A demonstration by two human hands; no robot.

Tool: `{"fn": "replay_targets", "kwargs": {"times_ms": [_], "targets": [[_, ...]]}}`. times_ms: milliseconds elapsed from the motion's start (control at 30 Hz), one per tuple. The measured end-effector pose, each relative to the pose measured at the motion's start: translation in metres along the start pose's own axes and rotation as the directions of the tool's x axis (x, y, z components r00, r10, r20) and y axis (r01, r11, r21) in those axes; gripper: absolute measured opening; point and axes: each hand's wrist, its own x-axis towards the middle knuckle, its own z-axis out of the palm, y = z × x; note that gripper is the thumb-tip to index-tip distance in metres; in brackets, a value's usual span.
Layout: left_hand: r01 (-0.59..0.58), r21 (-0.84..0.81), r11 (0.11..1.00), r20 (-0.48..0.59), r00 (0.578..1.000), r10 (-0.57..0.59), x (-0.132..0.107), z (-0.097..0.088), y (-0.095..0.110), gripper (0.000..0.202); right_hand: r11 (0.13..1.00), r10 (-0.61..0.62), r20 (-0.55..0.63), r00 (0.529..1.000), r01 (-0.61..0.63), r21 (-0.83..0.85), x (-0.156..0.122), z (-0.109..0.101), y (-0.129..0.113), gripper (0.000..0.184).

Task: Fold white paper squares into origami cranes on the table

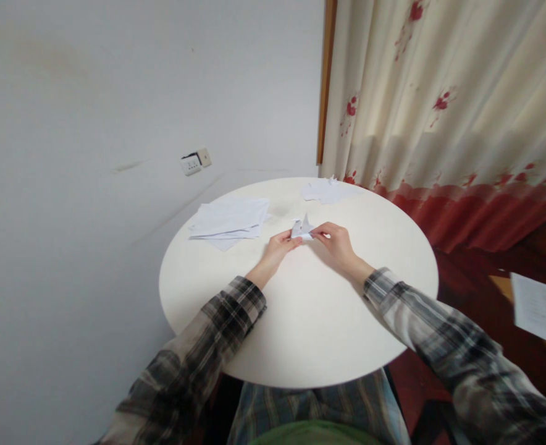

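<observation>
A small folded white paper figure [302,227] with pointed tips is held just above the round white table [310,334]. My left hand [280,245] pinches its left side and my right hand [335,241] pinches its right side, fingers closed on the paper. Both forearms wear plaid sleeves and reach in from the near edge.
A stack of white paper sheets [230,220] lies at the table's back left. More folded or crumpled white paper [327,190] sits at the far edge. A flowered curtain [444,105] hangs at the right, a wall socket [195,162] on the left wall, and a printed sheet [539,309] lies at far right.
</observation>
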Motion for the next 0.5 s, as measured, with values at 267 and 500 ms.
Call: {"fn": "replay_targets", "kwargs": {"times_ms": [267, 500], "targets": [[0.01, -0.01, 1.0, -0.019, 1.0, -0.01, 0.0011, 0.0008, -0.0007, 0.038, 0.992, -0.102, -0.076, 0.992, 0.095, -0.087, 0.0, 0.0005, -0.0012, 0.01], [0.007, -0.045, 0.999, 0.015, 1.0, -0.006, 0.0012, 0.0009, -0.0018, 0.036, 0.995, -0.099, -0.043, 0.994, 0.098, -0.024, -0.0002, -0.0014, -0.0014, 0.014]]}}
